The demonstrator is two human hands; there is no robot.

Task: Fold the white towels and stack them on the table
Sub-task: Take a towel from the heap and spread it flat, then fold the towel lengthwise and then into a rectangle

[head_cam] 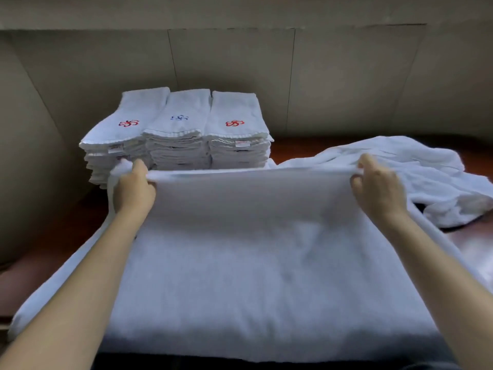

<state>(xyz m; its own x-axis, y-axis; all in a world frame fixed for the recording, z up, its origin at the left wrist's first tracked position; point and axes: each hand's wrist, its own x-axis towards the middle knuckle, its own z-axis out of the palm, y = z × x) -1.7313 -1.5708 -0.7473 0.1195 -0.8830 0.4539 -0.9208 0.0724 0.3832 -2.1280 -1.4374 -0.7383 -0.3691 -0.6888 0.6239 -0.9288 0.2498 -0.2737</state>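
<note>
White towel (256, 252) smooth, stretched flat, left hand (133, 188) and right hand (378, 188) grip its far edge

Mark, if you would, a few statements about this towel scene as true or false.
1. The left grip and right grip hold the towel stretched between them. True.
2. The middle stack shows a blue logo. True.
3. Behind the towel stands a single pile. False: three stacks stand there.
4. Unfolded laundry lies only on the left. False: a loose heap lies on the right.
</note>
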